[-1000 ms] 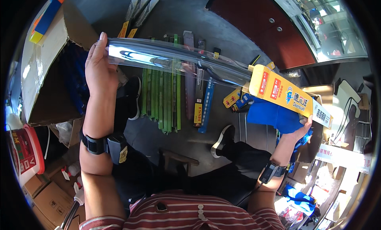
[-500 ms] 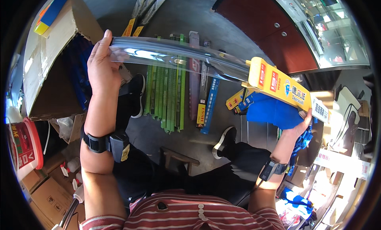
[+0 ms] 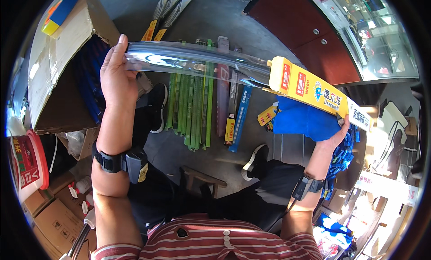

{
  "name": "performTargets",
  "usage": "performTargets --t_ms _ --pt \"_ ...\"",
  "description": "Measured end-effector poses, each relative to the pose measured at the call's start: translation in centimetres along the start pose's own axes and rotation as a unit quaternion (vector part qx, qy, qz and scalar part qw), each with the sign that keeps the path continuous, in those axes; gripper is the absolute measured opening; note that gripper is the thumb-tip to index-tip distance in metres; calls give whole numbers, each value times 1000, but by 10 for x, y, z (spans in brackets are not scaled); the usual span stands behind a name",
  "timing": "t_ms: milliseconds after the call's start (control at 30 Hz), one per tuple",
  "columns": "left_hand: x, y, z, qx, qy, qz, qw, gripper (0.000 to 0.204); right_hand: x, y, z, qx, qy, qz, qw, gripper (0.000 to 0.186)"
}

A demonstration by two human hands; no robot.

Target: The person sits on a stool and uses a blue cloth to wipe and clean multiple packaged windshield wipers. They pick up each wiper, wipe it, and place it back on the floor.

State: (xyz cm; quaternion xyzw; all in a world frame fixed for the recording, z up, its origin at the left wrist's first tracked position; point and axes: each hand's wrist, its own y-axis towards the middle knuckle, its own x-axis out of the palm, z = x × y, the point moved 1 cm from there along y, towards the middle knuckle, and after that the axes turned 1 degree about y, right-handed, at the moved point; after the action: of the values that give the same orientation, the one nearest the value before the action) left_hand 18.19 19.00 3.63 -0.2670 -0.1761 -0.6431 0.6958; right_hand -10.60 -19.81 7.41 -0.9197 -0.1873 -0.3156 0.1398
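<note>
A long dark wiper blade in a clear plastic sleeve (image 3: 179,62) stretches across in front of me, above the floor. Its left end is gripped by my left hand (image 3: 117,78), fingers behind it and thumb up. The other end runs into a yellow printed cardboard box (image 3: 310,84), tilted down to the right. My right hand (image 3: 334,136) clasps the lower right part of this box, with the thumb on its edge and the other fingers mostly hidden beneath. A blue cloth-like item (image 3: 296,121) shows just below the box.
Several green packages (image 3: 193,112) lie on the floor beside purple and blue (image 3: 240,118) long packs. A cardboard box (image 3: 58,71) stands left, a red-brown cabinet (image 3: 296,31) far right. Many small blue packs (image 3: 341,161) sit near my right forearm; a stool (image 3: 202,177) is between my legs.
The yellow box and my right hand have shifted a little to the left, so the box covers slightly more of the clear sleeve. My left hand has hardly moved.
</note>
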Motion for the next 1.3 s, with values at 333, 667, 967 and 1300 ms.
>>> performTargets --t_ms 333,667,967,1300 --pt "11 -15 2 19 25 -66 997 21 -1 8 21 34 -59 30 997 57" --pt "18 -22 4 -69 -35 -162 984 49 0 7 24 56 -53 24 997 57" --pt "32 -50 -30 -130 -45 -318 938 44 7 -1 39 91 21 -9 996 57" --pt "68 -103 -56 -196 19 -417 887 55 25 -24 72 192 41 -48 979 46"
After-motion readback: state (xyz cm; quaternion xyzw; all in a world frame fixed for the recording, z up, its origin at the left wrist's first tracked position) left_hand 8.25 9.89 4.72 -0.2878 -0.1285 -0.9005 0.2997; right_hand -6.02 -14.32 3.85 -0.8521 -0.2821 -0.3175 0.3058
